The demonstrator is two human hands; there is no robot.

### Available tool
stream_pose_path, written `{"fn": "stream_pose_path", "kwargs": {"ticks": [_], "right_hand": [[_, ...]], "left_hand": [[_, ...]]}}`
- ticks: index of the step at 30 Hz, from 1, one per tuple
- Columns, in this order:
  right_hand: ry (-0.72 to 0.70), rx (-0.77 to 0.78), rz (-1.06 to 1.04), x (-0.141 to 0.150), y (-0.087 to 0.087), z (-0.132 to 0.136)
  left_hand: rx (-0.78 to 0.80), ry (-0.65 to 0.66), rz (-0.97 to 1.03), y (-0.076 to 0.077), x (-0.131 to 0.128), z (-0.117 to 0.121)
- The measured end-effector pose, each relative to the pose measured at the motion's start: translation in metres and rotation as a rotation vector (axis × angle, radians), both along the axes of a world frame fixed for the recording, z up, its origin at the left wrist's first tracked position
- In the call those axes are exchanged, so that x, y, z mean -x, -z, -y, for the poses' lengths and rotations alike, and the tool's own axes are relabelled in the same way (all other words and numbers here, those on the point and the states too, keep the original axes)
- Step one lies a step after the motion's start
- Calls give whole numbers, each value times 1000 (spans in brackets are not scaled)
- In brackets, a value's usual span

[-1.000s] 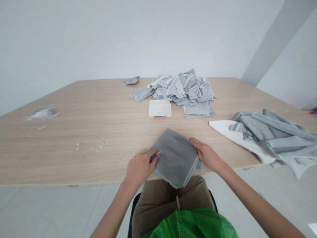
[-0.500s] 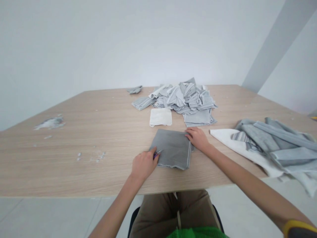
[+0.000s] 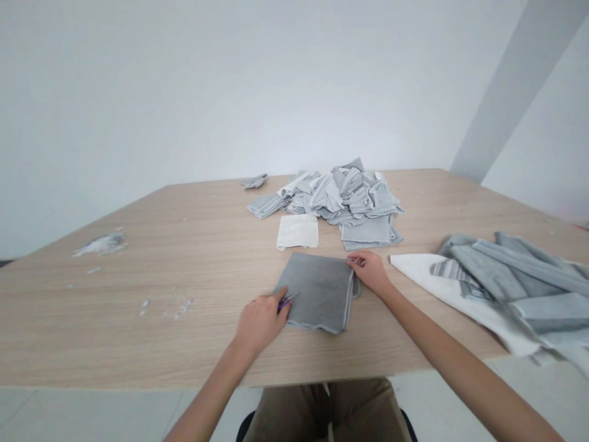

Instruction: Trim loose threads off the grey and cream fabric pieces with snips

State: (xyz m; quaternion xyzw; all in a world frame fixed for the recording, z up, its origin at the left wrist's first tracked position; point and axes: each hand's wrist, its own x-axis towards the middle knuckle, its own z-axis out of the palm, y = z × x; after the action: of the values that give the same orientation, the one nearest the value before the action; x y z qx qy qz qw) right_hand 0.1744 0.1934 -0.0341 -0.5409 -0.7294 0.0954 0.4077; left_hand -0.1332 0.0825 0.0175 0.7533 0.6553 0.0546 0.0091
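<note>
A folded grey cloth lies flat on the wooden table in front of me. My left hand rests at the cloth's near left corner, fingers closed round a small purple-handled tool whose metal tip points onto the cloth. My right hand pinches the cloth's far right corner against the table.
A heap of folded grey cloths sits at the back middle, with a folded white cloth just in front of it. A loose pile of grey and white cloths hangs over the right edge. Lint scraps lie at the left.
The grey cloth went from overhanging the near table edge to lying flat further onto the table. Both hands moved forward with it.
</note>
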Motion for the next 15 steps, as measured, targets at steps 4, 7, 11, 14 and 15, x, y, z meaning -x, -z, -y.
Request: {"fn": "stream_pose_path", "kwargs": {"ticks": [4,7,11,14,15], "right_hand": [[-1,17,-56,0,3,-3],[-5,27,-74,0,4,-4],[-17,36,-81,0,2,-5],[-18,39,-84,0,1,-5],[-18,41,-85,0,1,-5]], "left_hand": [[-34,22,100,-21,4,-9],[-63,56,183,-33,-1,-24],[-81,109,256,-32,-15,-54],[-96,127,298,-22,-19,-72],[-101,130,311,-18,-19,-76]]}}
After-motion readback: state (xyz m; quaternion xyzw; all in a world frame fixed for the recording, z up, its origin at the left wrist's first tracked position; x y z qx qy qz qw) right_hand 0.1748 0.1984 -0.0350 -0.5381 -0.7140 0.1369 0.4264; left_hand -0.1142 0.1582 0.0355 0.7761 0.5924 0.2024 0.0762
